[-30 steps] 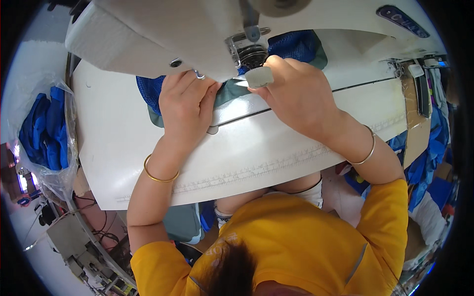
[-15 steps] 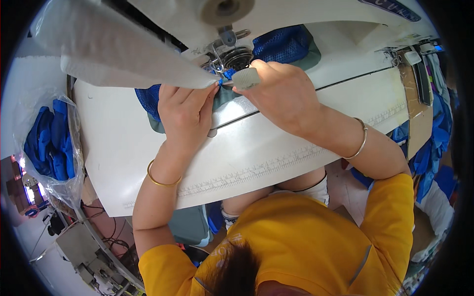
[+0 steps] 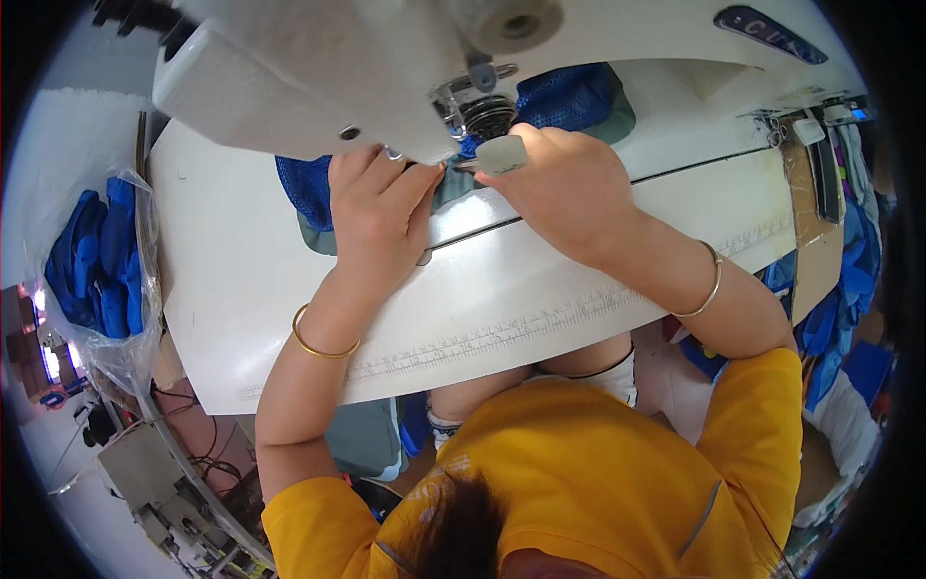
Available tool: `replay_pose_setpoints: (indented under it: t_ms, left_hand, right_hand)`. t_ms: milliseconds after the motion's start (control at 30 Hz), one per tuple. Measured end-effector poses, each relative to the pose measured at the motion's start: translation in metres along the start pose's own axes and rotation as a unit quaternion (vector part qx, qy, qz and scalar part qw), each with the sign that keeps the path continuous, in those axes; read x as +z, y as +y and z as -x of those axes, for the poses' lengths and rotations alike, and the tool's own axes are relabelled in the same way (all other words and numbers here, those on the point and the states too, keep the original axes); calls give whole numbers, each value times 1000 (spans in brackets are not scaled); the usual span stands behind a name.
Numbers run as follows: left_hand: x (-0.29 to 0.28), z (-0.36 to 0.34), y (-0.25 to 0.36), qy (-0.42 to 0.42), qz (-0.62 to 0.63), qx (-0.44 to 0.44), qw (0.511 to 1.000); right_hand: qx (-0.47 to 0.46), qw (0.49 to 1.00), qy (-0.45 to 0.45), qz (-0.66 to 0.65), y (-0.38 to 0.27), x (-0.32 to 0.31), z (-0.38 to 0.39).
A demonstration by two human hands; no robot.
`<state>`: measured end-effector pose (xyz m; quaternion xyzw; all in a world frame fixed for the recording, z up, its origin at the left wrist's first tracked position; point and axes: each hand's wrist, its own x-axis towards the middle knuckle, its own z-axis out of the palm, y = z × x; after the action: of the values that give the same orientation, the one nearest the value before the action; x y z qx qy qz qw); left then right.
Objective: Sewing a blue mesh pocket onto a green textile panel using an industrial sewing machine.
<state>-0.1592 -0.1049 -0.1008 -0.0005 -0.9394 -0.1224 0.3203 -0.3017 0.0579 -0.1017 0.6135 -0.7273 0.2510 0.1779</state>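
Before me is a white sewing machine. Its metal presser parts are lit by a lamp. Blue mesh fabric with a grey-green edge lies under it and comes out behind the needle area, at the right. My left hand is closed on this fabric just left of the presser; the machine head covers part of its fingers. My right hand is curled closed right of the presser. A pale round piece sits at its fingertips, and what they grip is hidden.
The white tabletop has a printed ruler scale near its front edge. At the left hangs a clear plastic bag with blue fabric pieces. Cardboard and more blue cloth are at the right.
The view has shifted, so the machine head appears farther right and covers more of my left fingers. Both hands stay beside the presser, in nearly the same pose.
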Motion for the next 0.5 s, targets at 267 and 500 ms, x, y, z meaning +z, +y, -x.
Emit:
replay_pose_setpoints:
  t_ms: [267,500]
  left_hand:
    - [0,2,5,15,-23,-24,999]
    - [-1,3,2,7,-17,-44,999]
  right_hand:
    - [31,999,7,25,-6,0,-1]
    - [15,999,28,38,-7,7,-3]
